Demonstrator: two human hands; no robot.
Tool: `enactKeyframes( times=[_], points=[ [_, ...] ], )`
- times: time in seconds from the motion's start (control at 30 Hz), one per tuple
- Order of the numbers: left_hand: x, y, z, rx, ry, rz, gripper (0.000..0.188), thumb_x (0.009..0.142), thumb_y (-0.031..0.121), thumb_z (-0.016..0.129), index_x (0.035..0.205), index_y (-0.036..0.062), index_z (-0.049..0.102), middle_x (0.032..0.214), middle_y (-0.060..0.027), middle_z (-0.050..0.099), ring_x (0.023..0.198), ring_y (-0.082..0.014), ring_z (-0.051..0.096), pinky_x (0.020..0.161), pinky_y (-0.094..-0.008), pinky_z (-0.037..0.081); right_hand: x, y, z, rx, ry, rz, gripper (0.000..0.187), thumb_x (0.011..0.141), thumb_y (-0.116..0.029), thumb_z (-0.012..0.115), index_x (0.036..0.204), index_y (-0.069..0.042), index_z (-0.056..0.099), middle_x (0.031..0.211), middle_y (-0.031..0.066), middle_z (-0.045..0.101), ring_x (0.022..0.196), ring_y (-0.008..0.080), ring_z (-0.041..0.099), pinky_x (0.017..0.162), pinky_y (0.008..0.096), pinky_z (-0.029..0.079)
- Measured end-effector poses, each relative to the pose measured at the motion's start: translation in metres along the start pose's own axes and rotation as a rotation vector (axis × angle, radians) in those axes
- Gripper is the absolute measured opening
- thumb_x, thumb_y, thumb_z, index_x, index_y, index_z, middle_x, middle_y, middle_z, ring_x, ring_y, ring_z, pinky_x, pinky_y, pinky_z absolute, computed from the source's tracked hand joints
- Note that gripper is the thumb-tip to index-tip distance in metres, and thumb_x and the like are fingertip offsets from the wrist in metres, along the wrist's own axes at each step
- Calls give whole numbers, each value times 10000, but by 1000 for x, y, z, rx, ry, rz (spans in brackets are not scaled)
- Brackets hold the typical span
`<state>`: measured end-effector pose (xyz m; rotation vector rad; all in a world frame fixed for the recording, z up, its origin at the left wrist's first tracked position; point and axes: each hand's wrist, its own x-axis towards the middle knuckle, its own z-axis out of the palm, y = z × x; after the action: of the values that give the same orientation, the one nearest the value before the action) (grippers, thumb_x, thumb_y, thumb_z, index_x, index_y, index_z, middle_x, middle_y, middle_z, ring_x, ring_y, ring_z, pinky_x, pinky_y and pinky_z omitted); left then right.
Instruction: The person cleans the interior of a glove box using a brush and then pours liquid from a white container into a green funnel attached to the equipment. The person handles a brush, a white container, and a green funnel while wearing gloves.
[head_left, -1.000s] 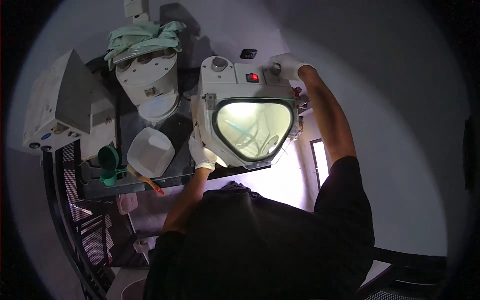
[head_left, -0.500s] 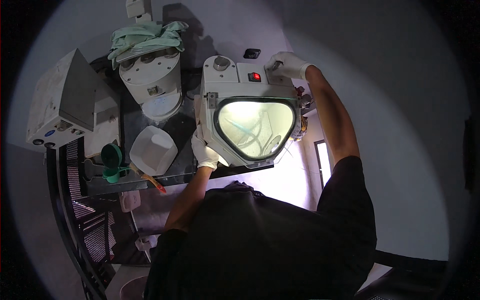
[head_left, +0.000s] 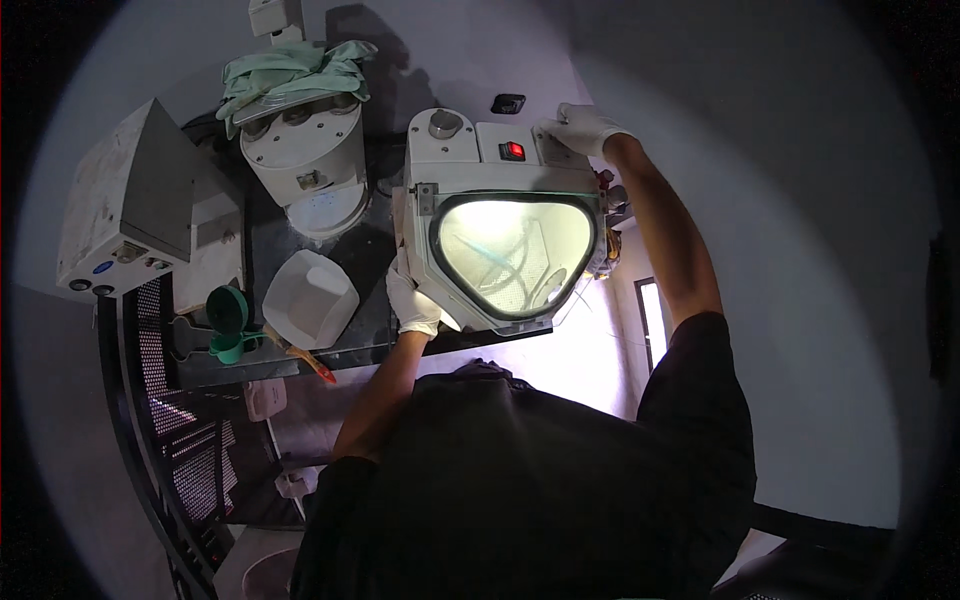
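A white sandblasting cabinet (head_left: pixel 520 180) stands on the dark bench, its rounded triangular window (head_left: pixel 515 255) lit from inside. Through the glass a hose and a perforated floor show. My right hand (head_left: pixel 585 130), in a white glove, is at the top right corner of the cabinet, its fingers closed around a knob they mostly cover. A red rocker switch (head_left: pixel 513 150) glows just left of it, and a metal knob (head_left: pixel 445 124) sits at the top left. Against the cabinet's lower left side lies my gloved left hand (head_left: pixel 410 300); the cabinet hides most of its fingers.
Left of the cabinet are a white square tub (head_left: pixel 312 300), green scoops (head_left: pixel 228 325) and a brush (head_left: pixel 305 358) overhanging the bench edge. Behind them stands another white machine (head_left: pixel 305 150) with a green cloth (head_left: pixel 295 75) on top. A white control box (head_left: pixel 130 210) is far left.
My right hand has shifted slightly at the knob, its fingers drawn closer together. The left hand keeps its place. The whole view has moved a little.
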<state>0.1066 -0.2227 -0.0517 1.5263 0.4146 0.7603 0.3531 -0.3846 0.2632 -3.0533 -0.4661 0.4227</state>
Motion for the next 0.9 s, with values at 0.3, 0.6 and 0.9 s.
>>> enactKeyframes(
  times=[0.3,0.6,0.9],
  points=[
    [4,-4,0,-187,-136,-88,333,1064,260,507,1246,-6,593,1069,-118,629,927,-190,607,839,-299,488,9,27,9,-135,-47,-302,263,971,-170,564,1195,-63,650,1183,172,684,1108,319,660,949,414,502],
    [4,9,2,-532,-99,-300,362,1085,328,475,1138,15,650,962,-11,658,868,-107,610,808,-290,504,-31,-7,-6,149,100,-269,276,943,-138,630,1209,-64,629,1138,165,650,1032,306,615,928,382,481],
    [4,20,-26,469,-205,-27,714,738,173,698,1404,27,487,1096,-245,648,994,-461,627,872,-527,511,-41,-188,40,263,226,-851,348,944,-203,645,1229,-31,542,1038,213,627,957,358,602,859,428,479]
  ],
)
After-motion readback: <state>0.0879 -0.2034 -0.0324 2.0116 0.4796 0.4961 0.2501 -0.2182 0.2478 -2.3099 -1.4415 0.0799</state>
